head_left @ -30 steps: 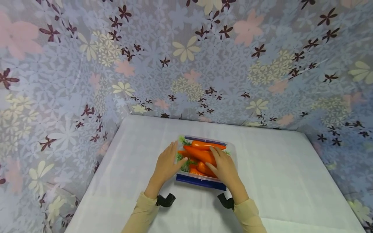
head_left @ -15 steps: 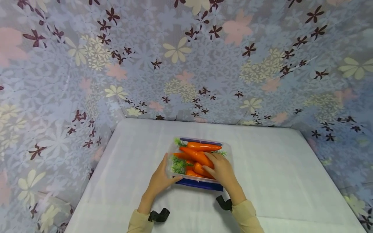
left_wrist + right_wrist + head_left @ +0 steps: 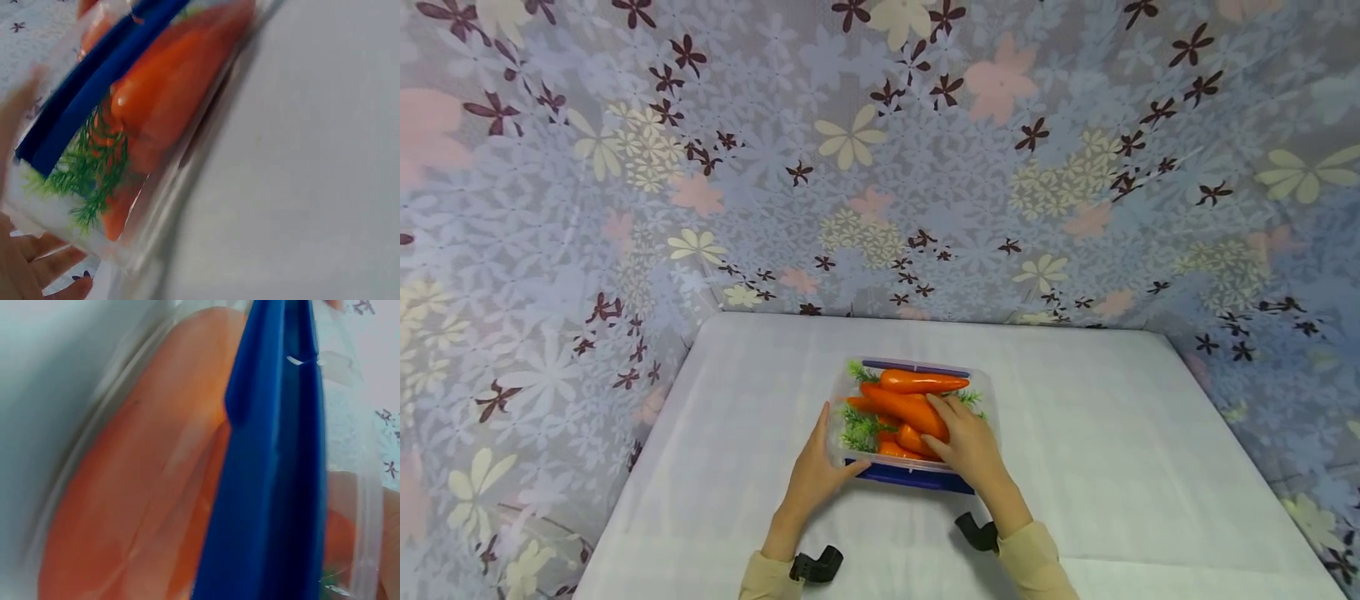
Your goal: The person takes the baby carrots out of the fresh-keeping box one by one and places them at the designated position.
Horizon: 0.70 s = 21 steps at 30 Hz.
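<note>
A clear plastic container [image 3: 990, 396] with blue latches holds several orange carrots with green tops. My left hand [image 3: 815, 481] steadies its near left corner, thumb at the front wall and fingers along the left side. In the left wrist view those fingers [image 3: 53, 269] show around the container's end. My right hand [image 3: 972, 444] reaches over the right side into the container and holds the thick end of the top carrot [image 3: 902, 407] between thumb and fingers. Another carrot [image 3: 917, 382] lies along the back wall. In the right wrist view, a blue latch [image 3: 269, 456] hides part of the contents.
The container stands on a white-covered table [image 3: 1120, 442]. Flower-patterned fabric [image 3: 880, 167] rises behind the table and along both sides. Each wrist wears a black mount [image 3: 976, 532].
My left hand has moved from above the container's left edge down to its near left corner. The right hand has settled on the top carrot, whose position has barely changed.
</note>
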Tool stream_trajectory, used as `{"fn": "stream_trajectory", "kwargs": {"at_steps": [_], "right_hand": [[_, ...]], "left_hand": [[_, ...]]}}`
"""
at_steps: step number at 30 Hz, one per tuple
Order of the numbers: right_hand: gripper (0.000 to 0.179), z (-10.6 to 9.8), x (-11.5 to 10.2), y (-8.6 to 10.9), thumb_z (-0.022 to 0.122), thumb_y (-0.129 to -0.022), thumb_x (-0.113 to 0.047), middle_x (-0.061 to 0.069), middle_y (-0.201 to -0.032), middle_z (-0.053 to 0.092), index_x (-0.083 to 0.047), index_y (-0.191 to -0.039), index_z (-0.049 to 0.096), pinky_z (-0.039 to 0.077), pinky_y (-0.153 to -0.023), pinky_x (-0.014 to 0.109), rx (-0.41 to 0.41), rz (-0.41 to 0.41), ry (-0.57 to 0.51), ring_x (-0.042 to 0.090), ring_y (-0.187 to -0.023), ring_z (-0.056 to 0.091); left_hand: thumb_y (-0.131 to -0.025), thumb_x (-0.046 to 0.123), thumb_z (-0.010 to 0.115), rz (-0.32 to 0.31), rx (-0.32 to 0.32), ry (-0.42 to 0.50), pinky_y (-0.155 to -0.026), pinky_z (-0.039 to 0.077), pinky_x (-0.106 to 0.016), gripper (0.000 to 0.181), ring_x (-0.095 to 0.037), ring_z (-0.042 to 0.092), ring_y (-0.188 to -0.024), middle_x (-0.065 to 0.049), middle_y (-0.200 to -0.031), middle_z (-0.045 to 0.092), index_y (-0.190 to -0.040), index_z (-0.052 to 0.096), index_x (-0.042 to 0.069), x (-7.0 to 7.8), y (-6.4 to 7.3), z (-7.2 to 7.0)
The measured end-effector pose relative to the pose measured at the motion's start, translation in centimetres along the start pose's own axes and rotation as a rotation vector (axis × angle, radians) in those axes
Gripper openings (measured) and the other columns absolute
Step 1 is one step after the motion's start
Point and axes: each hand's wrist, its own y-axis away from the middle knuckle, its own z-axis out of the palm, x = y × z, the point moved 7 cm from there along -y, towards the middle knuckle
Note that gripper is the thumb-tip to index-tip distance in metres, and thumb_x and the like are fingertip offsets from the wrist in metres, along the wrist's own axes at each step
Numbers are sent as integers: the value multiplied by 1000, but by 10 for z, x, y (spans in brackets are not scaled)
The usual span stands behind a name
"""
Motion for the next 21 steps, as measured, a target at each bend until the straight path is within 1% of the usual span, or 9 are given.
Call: {"fn": "stream_trajectory", "kwargs": {"at_steps": [4,6,10,14,18,21], "right_hand": [[62,-6,-5,1,83,-73,-28,12,-110,66,-8,-126,60,56,-80,45,40,-21,9,29,-94,65],[60,-9,-8,0,83,-72,-28,11,-109,67,-8,-125,61,56,-80,45,60,-32,9,29,-95,66],[56,-15,-7,1,84,-71,-25,12,-110,69,-9,-120,64,56,-82,45,113,-23,-27,30,-98,67],[56,-23,-3,2,86,-68,-22,13,-112,70,-8,-118,66,54,-85,47,158,19,-87,32,-102,66],[57,-28,0,1,86,-68,-22,14,-113,69,-6,-118,65,54,-83,47,185,45,-121,33,-101,66],[56,-33,-1,-1,86,-69,-23,14,-110,70,-6,-118,65,56,-79,45,203,44,-132,31,-95,67]], "left_hand": [[-80,52,70,1,-11,24,-107,34,-59,103,-40,33,-139,-15,-158,23,-155,10,13,-1,1,0],[-79,54,70,-1,-15,26,-107,34,-59,104,-41,33,-139,-15,-157,24,-155,10,14,-2,0,-1],[-76,58,71,30,-18,-36,-105,38,-58,109,-42,40,-134,-19,-154,30,-155,10,13,-1,-3,-2],[-74,58,72,47,-20,-55,-104,39,-57,111,-42,42,-133,-19,-154,30,-155,11,13,2,-4,-2],[-73,56,74,53,3,-68,-102,41,-56,111,-41,45,-130,-18,-153,32,-154,14,11,5,-2,-4],[-73,55,75,58,32,-79,-99,44,-55,109,-41,48,-127,-17,-153,35,-154,15,11,5,0,-6]]}}
